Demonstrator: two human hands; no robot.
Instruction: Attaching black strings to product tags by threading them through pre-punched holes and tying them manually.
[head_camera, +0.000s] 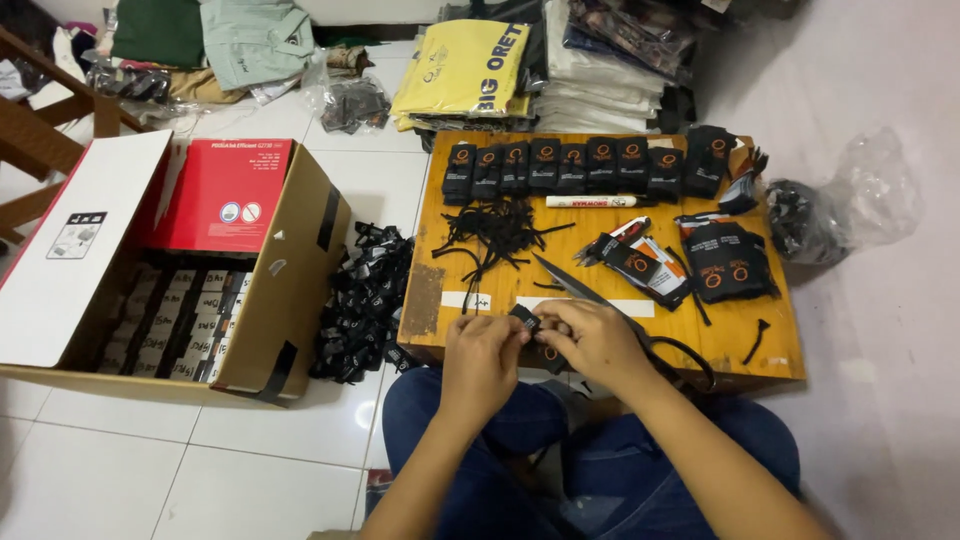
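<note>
Both hands meet at the near desk edge: left hand and right hand pinch one small black sock bundle between them, its length running hand to hand.

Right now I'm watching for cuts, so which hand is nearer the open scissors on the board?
Right. The right hand lies against the scissors, over their blades near the handle; the left hand sits farther left, pinching a small black piece.
</note>
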